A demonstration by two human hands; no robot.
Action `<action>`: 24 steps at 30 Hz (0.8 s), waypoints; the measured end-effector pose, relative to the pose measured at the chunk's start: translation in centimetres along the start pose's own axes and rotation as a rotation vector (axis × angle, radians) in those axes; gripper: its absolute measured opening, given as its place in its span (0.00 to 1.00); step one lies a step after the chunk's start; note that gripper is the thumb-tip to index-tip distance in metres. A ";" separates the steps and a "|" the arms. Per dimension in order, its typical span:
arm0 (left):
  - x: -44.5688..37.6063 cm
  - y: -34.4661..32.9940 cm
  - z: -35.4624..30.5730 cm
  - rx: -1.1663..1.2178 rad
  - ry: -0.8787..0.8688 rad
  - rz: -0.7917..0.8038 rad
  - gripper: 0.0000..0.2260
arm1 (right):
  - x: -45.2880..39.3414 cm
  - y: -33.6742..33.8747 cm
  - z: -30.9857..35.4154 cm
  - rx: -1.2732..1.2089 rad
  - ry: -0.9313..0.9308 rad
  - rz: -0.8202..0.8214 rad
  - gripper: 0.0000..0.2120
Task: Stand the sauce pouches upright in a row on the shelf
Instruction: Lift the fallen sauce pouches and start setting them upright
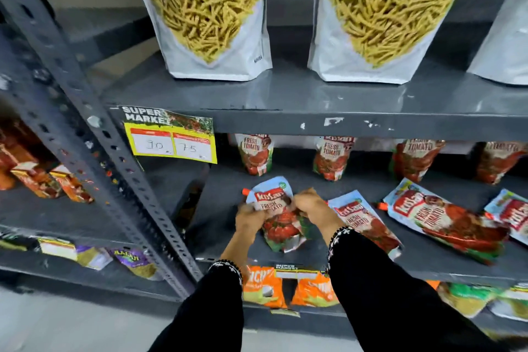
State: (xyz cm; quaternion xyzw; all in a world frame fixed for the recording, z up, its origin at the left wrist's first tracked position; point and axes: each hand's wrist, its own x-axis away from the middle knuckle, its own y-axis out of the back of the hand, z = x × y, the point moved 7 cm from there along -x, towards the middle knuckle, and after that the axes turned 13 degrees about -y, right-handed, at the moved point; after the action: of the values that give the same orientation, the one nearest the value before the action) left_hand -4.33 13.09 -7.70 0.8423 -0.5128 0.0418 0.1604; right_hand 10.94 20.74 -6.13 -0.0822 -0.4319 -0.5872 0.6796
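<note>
A red and pale blue tomato sauce pouch (pixel 278 223) with an orange cap stands tilted on the grey middle shelf (pixel 223 203). My left hand (pixel 250 218) grips its left edge and my right hand (pixel 313 207) grips its right edge near the top. Three more pouches lie flat to the right: one (pixel 363 223) beside my right wrist, one (pixel 445 220) further right, one (pixel 511 214) at the frame edge. Several pouches stand upright in a row at the back, the leftmost (pixel 255 153) and another (pixel 333 157) among them.
The shelf above holds large white bags of yellow snack sticks (pixel 211 14). A yellow price tag (pixel 171 137) hangs from its front edge. A perforated grey upright (pixel 94 128) runs along the left. Orange packets (pixel 264 286) sit on the shelf below.
</note>
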 end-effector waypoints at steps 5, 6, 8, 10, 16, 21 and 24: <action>-0.9 1.8 -5.4 -0.059 -0.314 0.059 0.24 | 2.1 0.5 1.6 -0.392 0.101 0.139 0.17; -1.0 2.4 -6.2 -0.121 -0.372 0.064 0.24 | 2.9 0.4 2.0 -0.417 0.175 0.162 0.18; -0.9 3.4 -6.7 -0.228 -0.427 0.042 0.22 | 4.1 -0.5 2.3 -0.387 0.308 0.204 0.20; -0.4 4.4 -6.2 -0.270 -0.411 -0.012 0.21 | 4.6 -1.4 1.8 -0.344 0.347 0.166 0.17; 1.8 5.0 -2.9 -0.209 -0.171 -0.192 0.28 | 4.6 -0.6 0.0 -0.255 0.332 -0.023 0.23; 5.1 1.8 0.2 0.123 0.108 -0.270 0.24 | 5.5 5.1 -2.4 -0.032 0.327 -0.440 0.13; 5.4 -2.3 0.1 0.108 0.116 -0.149 0.24 | 6.1 9.0 -4.3 0.258 0.216 -0.646 0.14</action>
State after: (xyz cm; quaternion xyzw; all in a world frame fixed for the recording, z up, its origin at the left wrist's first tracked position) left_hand 0.25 9.43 -7.00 0.8816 -0.4358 0.1062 0.1467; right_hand 20.51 16.35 -1.01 0.2073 -0.4318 -0.7176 0.5057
